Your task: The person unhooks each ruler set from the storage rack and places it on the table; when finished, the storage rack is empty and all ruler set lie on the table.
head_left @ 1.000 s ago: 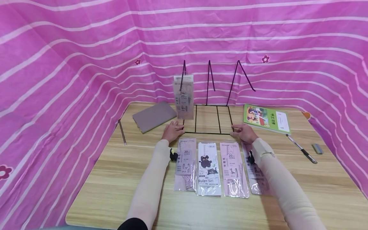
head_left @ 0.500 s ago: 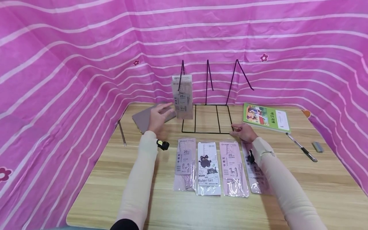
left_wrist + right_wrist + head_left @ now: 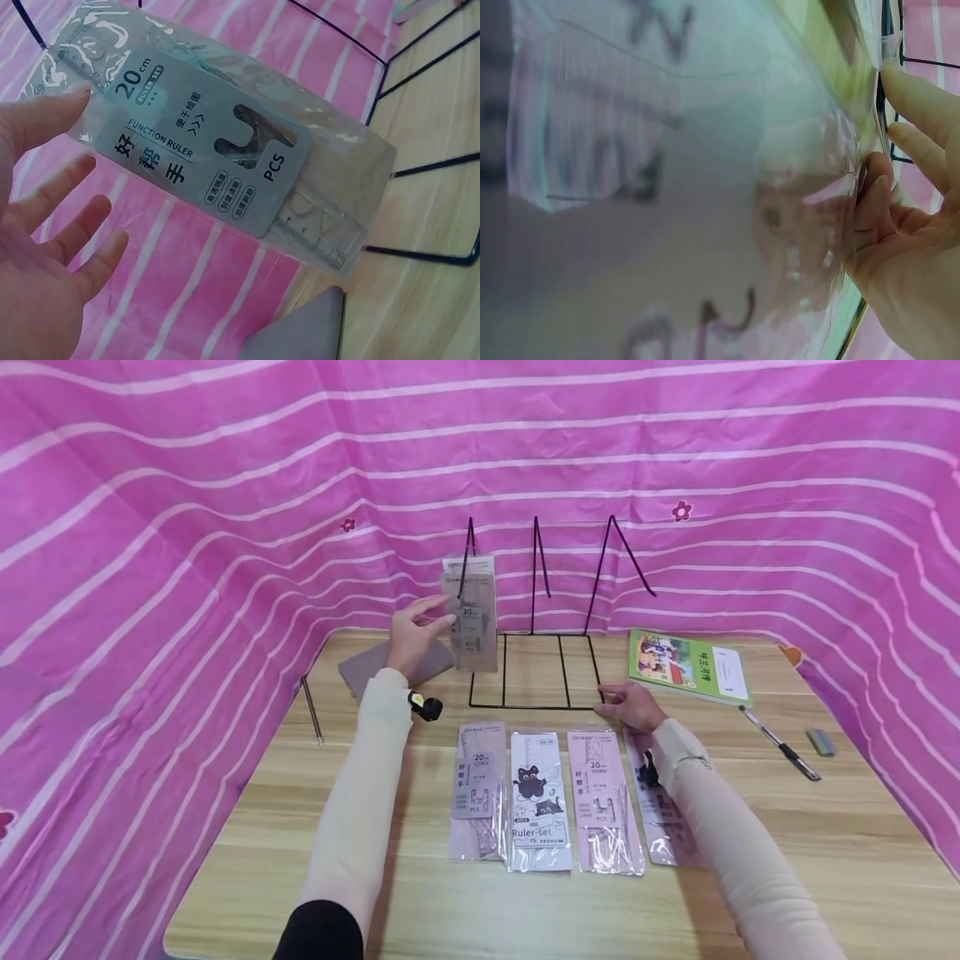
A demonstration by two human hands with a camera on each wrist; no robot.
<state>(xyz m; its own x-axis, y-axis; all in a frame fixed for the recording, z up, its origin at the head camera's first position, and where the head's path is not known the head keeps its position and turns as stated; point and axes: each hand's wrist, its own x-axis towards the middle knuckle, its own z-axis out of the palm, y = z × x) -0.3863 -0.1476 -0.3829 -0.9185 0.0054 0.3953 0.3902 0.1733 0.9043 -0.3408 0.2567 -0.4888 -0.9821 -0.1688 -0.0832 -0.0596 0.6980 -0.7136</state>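
A packaged ruler set (image 3: 476,639) hangs on the left hook of a black wire display rack (image 3: 540,707), with another package behind it. My left hand (image 3: 411,635) is at that package's left side; in the left wrist view, a finger touches the clear plastic of the ruler set (image 3: 202,142) and the other fingers are spread. With thumb and index finger, my right hand (image 3: 633,705) pinches the front right corner of the rack. Its wrist camera is largely covered by a blurred plastic package (image 3: 667,165), beside the right hand (image 3: 915,202).
Ruler sets lie in a row before the rack: a pink one (image 3: 478,785), a white cat one (image 3: 538,802), another pink one (image 3: 604,802) and one partly under the right wrist. Around them are a grey notebook (image 3: 367,667), pencil (image 3: 312,710), green book (image 3: 686,667), pen (image 3: 780,743) and eraser (image 3: 821,742).
My left hand has let go of the rack's front left corner and moved up and left, then to the hanging ruler set. The right hand has stayed on the right corner.
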